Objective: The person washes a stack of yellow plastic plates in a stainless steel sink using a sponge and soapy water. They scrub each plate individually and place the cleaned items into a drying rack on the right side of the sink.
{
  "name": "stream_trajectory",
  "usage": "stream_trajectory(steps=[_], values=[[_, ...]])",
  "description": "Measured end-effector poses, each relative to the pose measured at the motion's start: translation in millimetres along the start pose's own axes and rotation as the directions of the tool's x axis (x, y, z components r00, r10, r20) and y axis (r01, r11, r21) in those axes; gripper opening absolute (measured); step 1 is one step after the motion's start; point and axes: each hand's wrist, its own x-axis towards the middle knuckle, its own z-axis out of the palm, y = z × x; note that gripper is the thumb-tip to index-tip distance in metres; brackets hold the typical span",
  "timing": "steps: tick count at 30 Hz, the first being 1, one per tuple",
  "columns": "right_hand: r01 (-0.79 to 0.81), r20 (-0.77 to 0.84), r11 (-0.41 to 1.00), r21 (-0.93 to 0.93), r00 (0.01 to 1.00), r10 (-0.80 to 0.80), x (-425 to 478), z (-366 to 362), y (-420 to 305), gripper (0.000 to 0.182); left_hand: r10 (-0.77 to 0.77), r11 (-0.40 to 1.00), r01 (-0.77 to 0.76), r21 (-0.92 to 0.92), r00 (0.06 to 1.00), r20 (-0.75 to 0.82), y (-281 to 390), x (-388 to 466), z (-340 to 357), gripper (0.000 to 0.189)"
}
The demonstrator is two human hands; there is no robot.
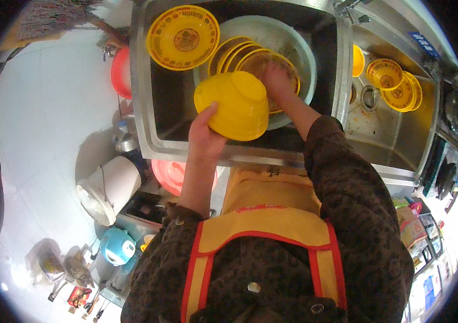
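Observation:
My left hand (208, 131) grips a yellow bowl (233, 107), tilted so that its outside and foot face me. My right hand (277, 80) reaches into the stacked yellow bowls (240, 50) in a pale green basin (312, 66). Its fingers are down in the murky water of the front bowl and are partly hidden, so I cannot tell whether they hold anything. The basin sits in the left bowl of a stainless steel sink (142, 125). At the sink's back left corner, a yellow patterned plate or shallow bowl (184, 38) lies face up.
The right sink compartment (378, 141) holds several yellow bowls (396, 91) near a drain (369, 99). A faucet (356, 14) stands at the back. To the left are a red basin (122, 72), a white bucket (109, 187) and a kettle (126, 141). A pink basin (168, 173) is below the sink's front edge.

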Motion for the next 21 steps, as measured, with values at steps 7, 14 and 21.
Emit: stream_trajectory(steps=[7, 14, 21], values=[[0.277, 0.097, 0.957, 0.087, 0.954, -0.285, -34.5, -48.6, 4.1, 0.042, 0.206, 0.946, -0.195, 0.257, 0.978, -0.015, -18.7, 9.8, 3.8, 0.045], [0.064, -0.113, 0.419, 0.906, 0.989, 0.092, -81.5, -161.8, -64.5, 0.026, 0.205, 0.979, -0.205, 0.012, 0.979, -0.018, -39.9, 21.3, 32.3, 0.045], [0.396, -0.505, 0.877, 0.272, 0.835, -0.221, -105.9, -165.3, -92.9, 0.031, 0.129, 0.987, -0.12, -0.106, 0.988, 0.08, -45.9, 22.6, 34.8, 0.047]])
